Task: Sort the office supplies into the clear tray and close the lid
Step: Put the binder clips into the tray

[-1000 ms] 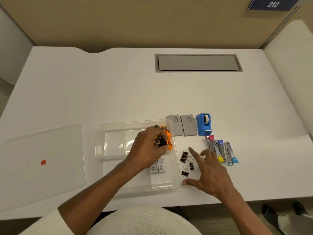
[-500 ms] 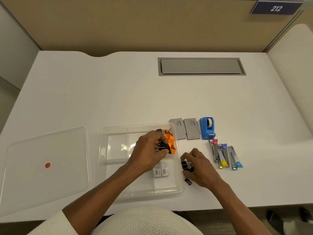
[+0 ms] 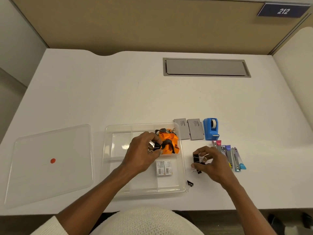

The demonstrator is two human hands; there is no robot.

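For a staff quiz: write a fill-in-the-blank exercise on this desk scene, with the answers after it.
The tape dispenser is coloured ____. The clear lid lies on the ____ side of the clear tray. The dot on the lid is ____. The sign on the partition reads ____.
Missing words: blue; left; red; 212.

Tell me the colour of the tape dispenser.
The tape dispenser is blue; the head view shows it clearly.
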